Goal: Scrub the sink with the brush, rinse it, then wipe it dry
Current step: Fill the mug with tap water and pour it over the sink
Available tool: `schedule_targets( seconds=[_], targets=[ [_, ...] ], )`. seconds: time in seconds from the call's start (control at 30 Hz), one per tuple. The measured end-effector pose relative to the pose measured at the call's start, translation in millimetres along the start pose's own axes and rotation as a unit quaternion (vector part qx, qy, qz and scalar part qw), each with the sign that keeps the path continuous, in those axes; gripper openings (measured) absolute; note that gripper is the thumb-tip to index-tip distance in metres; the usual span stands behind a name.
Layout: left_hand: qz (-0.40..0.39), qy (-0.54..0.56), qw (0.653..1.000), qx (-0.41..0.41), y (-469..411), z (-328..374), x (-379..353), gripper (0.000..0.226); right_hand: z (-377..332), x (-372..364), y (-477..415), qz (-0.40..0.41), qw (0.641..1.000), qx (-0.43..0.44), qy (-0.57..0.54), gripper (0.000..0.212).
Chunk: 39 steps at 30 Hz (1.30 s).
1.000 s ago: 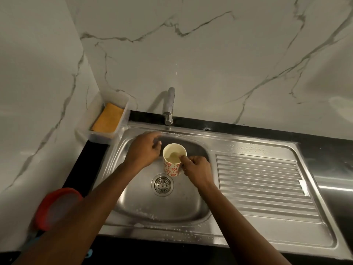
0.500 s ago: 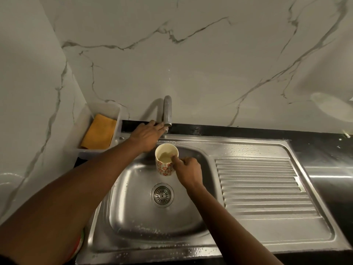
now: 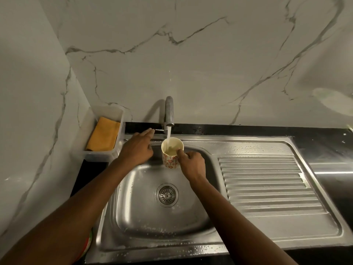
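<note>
A person's right grip (image 3: 193, 163) pinches a white cup (image 3: 169, 162) with a red flower pattern by its near rim, one digit hooked inside and the others curled against the outer wall. It holds the cup upright, mouth up, directly under the spout of the tap (image 3: 169, 111). A thin stream of water (image 3: 168, 133) falls into the cup, which holds pale liquid. The left grip (image 3: 136, 150) lies just beside the cup, fingers straight and holding nothing, their tips touching the small lever (image 3: 159, 130) that juts left from the tap's base. Both grips hang over the rear of the sink (image 3: 248, 146), a steel unit set in a black desk (image 3: 257, 130) with its long axis running left to right along the marble wall (image 3: 191, 54). Its basin (image 3: 145, 213) lies at the left, directly below the grips, and its ribbed draining board (image 3: 267, 184) at the right, well apart from them. The round drain (image 3: 166, 194) sits at the basin's centre. Droplets and white flecks speckle the basin floor and the sink's front edge. Left of the tap, a clear plastic tray (image 3: 99, 156) against the wall holds a folded orange cloth (image 3: 104, 133).
</note>
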<state>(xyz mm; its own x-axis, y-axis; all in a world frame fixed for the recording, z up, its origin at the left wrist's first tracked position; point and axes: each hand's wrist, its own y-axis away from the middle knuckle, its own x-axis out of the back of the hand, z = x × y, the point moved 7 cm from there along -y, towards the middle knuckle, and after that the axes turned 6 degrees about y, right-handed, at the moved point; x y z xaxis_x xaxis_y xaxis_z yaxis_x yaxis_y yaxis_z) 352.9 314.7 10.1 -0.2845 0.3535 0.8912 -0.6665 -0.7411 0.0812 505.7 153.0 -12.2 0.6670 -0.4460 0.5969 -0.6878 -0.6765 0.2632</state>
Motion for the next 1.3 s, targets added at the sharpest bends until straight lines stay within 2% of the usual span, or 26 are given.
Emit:
schedule_targets(
  seconds=[0.13,0.2,0.3,0.53,1.3],
  targets=[
    [0.076,0.109,0.991,0.014,41,14,10,0.04,-5,1,-5,-0.002,1.0,0.011,0.004,0.052],
    [0.09,0.182,0.979,0.029,59,18,10,0.03,-9,0,-7,0.001,1.0,0.019,0.009,0.053],
    [0.116,0.228,0.966,0.039,78,22,8,0.022,-17,0,-7,0.003,0.999,0.038,0.011,0.05],
    [0.156,0.277,0.947,0.037,102,31,15,0.017,-27,2,-7,0.001,0.999,0.041,-0.009,0.048],
    [0.137,0.297,0.944,0.048,114,37,9,0.017,-25,9,-2,0.009,0.999,0.035,-0.023,0.045]
  ],
)
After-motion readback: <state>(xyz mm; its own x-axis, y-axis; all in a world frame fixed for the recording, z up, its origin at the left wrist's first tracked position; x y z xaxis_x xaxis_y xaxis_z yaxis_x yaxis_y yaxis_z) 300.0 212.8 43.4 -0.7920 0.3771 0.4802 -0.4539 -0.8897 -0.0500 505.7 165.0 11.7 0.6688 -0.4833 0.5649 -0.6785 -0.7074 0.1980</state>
